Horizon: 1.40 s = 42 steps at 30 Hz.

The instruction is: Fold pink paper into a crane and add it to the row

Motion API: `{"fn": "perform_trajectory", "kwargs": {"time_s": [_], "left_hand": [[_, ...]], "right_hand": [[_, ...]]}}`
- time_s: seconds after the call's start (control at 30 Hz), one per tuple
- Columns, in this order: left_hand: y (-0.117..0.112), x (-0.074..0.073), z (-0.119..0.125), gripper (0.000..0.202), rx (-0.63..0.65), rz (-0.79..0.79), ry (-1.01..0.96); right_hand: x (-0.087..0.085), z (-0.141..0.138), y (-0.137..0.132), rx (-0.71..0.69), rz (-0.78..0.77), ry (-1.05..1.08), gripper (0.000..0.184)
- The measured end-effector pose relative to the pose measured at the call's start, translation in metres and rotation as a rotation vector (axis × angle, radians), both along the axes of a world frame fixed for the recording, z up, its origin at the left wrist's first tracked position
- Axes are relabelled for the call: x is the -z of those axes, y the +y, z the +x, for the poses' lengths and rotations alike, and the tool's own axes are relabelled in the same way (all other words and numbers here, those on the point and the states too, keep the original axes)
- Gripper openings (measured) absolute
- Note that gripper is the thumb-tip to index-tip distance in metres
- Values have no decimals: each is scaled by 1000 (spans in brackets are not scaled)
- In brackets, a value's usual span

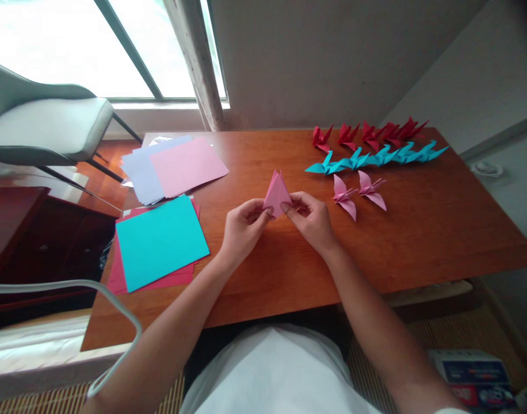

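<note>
A folded piece of pink origami paper (pixel 277 194) is held up over the middle of the table, its narrow split points facing away from me. My left hand (pixel 245 225) pinches its lower left edge between thumb and fingers. On the lower right edge, my right hand (pixel 310 219) grips it the same way, thumb on the front. Right of that hand lie two pink paper cranes (pixel 344 197) with spread wings. Behind them runs a row of several blue paper cranes (pixel 358 160), and farther back a row of several red paper cranes (pixel 348 135).
The brown wooden table (pixel 255 287) carries blue sheets (pixel 162 246) over red sheets (pixel 117 276) at the left. Behind these, pink paper (pixel 190 164) overlaps lilac paper (pixel 140 172). A grey chair (pixel 52 123) stands by the window. A box (pixel 473 376) sits low at the right.
</note>
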<state>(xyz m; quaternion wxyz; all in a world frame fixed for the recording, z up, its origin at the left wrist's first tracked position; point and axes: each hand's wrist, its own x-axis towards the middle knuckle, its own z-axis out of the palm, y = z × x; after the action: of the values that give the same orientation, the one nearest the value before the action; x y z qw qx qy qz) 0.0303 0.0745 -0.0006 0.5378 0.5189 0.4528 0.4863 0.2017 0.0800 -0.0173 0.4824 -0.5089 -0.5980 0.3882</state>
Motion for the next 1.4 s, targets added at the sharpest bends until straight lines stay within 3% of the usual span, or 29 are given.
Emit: {"fn": "perform_trajectory", "kwargs": {"time_s": [0.3,0.83,1.1,1.4], "left_hand": [[-2,-3,-3,45,44,-58,-43],[-2,-3,-4,36,97,-93,-124],[-1,-4,-4,30,83,-21,-109],[-1,-4,-4,32,60,-35,-180]], "right_hand": [[-9,2,-1,-48,-88,139,36],[-13,4,-1,-102,-117,235,42],[-8,5,-1,-118,-168,356,27],[-7,6,-3,-161,-181,394,26]]}}
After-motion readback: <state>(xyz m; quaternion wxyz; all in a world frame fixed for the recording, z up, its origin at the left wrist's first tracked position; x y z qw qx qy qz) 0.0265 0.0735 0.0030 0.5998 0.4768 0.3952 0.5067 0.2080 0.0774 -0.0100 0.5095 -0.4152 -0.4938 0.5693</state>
